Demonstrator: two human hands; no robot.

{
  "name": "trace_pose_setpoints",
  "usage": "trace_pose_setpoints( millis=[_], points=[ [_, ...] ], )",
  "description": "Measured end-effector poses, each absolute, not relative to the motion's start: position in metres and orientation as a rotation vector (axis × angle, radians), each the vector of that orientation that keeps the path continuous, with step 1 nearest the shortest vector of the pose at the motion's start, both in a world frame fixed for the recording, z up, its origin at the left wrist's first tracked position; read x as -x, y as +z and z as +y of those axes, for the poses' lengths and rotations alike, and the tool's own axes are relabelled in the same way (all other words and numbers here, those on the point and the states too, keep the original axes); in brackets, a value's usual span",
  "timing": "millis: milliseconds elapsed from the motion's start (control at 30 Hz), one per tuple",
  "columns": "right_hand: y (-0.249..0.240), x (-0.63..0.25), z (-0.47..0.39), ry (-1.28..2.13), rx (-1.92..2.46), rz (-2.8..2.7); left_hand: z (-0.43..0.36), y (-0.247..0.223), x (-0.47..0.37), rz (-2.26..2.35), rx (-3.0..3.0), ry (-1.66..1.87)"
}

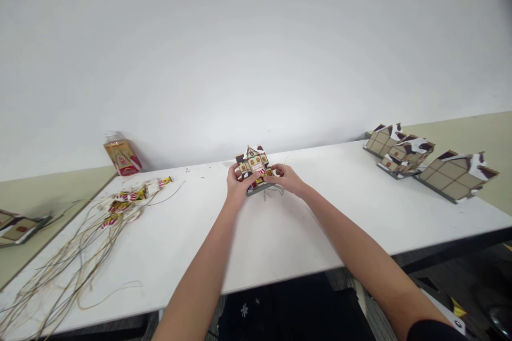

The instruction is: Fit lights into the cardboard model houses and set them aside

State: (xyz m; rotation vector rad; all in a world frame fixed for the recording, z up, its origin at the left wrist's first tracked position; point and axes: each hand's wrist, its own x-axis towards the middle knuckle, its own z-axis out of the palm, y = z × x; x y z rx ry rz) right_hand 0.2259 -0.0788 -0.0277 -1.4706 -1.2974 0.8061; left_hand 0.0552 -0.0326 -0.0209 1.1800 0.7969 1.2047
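Between my two hands is a small model house (256, 161) with a snowy roof, yellow windows and a red-and-white striped awning. It is held over the middle of the white table, slightly tilted. My left hand (237, 184) is closed around its left side, thumb across the front near the base. On the other side, my right hand (288, 178) grips the lower right, its thumb pressed by the awning. Thin dark wires (274, 189) stick out beneath the base. The back of the house is hidden.
Striped awning pieces (120, 202) with long trailing wires (86, 250) lie on the white table (180, 256) at left. A bottle of amber liquid (123, 155) stands behind them. Several model houses (458, 176) sit at right, another house (18, 228) at far left. A white wall (256, 53) rises behind.
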Motion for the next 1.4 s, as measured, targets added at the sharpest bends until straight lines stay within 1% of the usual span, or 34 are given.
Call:
trace_pose_setpoints(
  millis=[267, 600, 767, 1033, 1233, 1400],
  points=[
    [-0.024, -0.227, -0.081, 0.757, 1.471, -1.293, -0.036, -0.022, -0.057, 0.750, -1.272, 1.198],
    [-0.024, -0.230, -0.078, 0.885, 1.411, -1.239, -0.036, -0.027, -0.054, 0.762, -1.390, 1.142],
    [-0.023, -0.230, -0.078, 0.865, 1.364, -1.283, -0.038, -0.023, -0.052, 0.764, -1.422, 1.129],
    [-0.014, -0.227, -0.087, 0.810, 1.224, -1.373, -0.042, -0.017, -0.048, 0.587, -1.590, 1.264],
    [-0.006, -0.223, -0.098, 0.636, 1.146, -1.430, -0.043, -0.015, -0.047, 0.469, -1.664, 1.364],
    [-0.003, -0.224, -0.101, 0.641, 1.088, -1.465, -0.044, -0.010, -0.045, 0.388, -1.757, 1.377]
  ],
)
